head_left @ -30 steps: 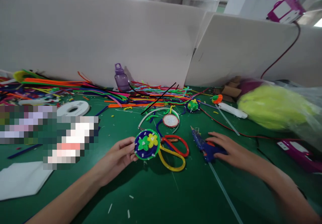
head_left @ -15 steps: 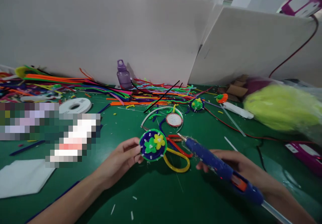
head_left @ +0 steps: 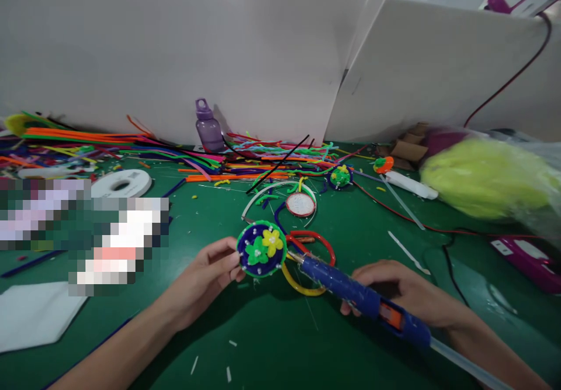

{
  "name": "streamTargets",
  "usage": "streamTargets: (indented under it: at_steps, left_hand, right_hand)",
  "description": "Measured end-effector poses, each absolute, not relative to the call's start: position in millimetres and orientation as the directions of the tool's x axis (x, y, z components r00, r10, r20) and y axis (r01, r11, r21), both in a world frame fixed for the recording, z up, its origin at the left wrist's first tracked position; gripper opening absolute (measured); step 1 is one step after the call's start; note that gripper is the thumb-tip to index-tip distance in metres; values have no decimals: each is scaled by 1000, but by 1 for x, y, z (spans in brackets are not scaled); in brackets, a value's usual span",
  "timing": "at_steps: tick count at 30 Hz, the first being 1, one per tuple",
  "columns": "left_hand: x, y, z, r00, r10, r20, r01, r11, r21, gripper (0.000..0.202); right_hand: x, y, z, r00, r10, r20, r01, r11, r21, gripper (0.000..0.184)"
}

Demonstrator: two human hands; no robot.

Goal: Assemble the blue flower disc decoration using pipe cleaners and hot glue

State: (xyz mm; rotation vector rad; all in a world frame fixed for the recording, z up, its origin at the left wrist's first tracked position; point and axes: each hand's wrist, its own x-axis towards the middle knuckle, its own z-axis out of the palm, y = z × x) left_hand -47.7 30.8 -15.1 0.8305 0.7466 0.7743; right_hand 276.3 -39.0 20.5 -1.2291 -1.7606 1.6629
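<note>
Green table [head_left: 272, 343] w/ pipe cleaners [head_left: 131, 150], bottle [head_left: 208, 127] behind hands.

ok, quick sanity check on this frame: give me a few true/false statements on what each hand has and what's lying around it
1. The left hand holds the round blue disc with green rim and flowers at its edge. True.
2. The right hand grips a pair of scissors. False: it holds a blue glue gun.
3. The glue gun's nozzle points toward the disc. True: its tip sits close to the disc's right edge.
4. The purple bottle lies on its side next to the right hand. False: it stands upright far back by the white board.
5. A white tape roll lies on the green table to the left. True.
</note>
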Motion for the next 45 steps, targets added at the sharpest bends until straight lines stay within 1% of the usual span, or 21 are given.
streamTargets:
  at_steps: [6,13,19,27,29,32,33,35,37,38,43,45]
  left_hand:
    - [-46,30,-15,496,826,-267,-289,447,846,15]
    - [-46,29,-14,505,822,-262,-278,443,852,14]
    - [-47,30,-17,508,823,-255,-286,440,851,14]
    - [-47,31,-16,506,822,-261,-269,438,858,15]
    - [-48,31,-15,501,825,-262,-280,441,853,17]
    - [-49,30,-15,497,828,-261,-301,446,843,20]
    - [-49,30,-15,495,829,-260,-309,447,840,20]
    - [-49,31,-16,488,836,-252,-331,445,832,19]
    - [-49,32,-16,481,844,-238,-353,436,828,18]
    - [-49,32,-16,478,848,-231,-363,430,827,17]
    - [-51,37,-12,426,885,-186,-414,374,830,9]
    - [-52,39,-10,395,902,-175,-428,349,833,8]
  right_hand:
    - [276,-39,19,-511,815,-273,289,-136,-948,25]
    - [277,-37,17,-512,810,-286,305,-140,-942,24]
    - [278,-37,15,-529,802,-278,307,-124,-943,27]
    - [279,-36,14,-520,814,-259,307,-104,-946,24]
    - [278,-36,15,-495,826,-269,321,-113,-940,22]
    - [283,-34,16,-387,871,-303,384,-146,-912,26]
    - [287,-33,15,-338,892,-299,417,-143,-898,29]
    - [300,-30,10,-227,945,-236,515,-89,-853,37]
    - [316,-27,3,-137,984,-117,653,1,-757,45]
    - [324,-25,-1,-118,991,-64,710,39,-703,47]
    - [354,-14,-27,-128,985,119,867,169,-469,48]
    - [361,-11,-35,-165,975,146,891,211,-403,49]
